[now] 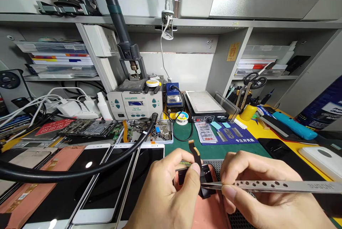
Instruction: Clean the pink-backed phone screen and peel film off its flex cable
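Note:
My left hand (171,190) pinches a narrow black flex cable (197,155) between thumb and forefinger. Gold contacts show at the cable's upper end. Below it lies a pink-backed phone panel (207,209), partly hidden by my hand; whether my other left fingers grip this panel I cannot tell. In my right hand (256,186) is a pair of metal tweezers (269,186), held nearly level between thumb and fingers. The tweezer tips are together at the lower part of the cable, just right of my left thumb.
Several phone screens (103,182) lie at the left, crossed by a thick black hose (107,168). Behind stand a hot air station (136,102), a heating plate (204,102) and a solder spool (182,118). A dark phone (280,157) lies at the right.

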The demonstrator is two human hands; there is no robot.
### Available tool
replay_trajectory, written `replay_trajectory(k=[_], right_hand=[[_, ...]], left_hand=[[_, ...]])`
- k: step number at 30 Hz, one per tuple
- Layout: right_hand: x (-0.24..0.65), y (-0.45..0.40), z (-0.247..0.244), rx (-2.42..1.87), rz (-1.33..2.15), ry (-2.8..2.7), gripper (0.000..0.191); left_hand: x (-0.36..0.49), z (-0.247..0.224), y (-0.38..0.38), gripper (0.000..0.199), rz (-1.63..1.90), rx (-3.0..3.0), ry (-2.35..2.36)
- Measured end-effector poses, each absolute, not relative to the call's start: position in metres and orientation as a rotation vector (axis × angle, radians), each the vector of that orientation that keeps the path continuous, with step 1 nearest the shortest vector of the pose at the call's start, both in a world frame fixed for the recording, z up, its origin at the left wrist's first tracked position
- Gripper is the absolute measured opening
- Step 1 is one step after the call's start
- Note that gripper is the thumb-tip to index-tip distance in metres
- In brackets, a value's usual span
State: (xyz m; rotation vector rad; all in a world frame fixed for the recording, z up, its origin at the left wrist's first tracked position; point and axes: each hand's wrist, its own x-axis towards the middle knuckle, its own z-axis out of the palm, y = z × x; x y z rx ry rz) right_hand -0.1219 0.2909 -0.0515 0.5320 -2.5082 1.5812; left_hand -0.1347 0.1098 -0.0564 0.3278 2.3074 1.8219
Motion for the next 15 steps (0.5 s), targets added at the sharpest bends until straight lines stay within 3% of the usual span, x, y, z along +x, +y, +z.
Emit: replay_trajectory(k=[15], right_hand=[[-0.121,0.305,-0.055,0.357,1.898,-2.438,0.015]], left_hand=[[-0.136,-0.054,0.111,0.027,1.847,0.277,2.276]])
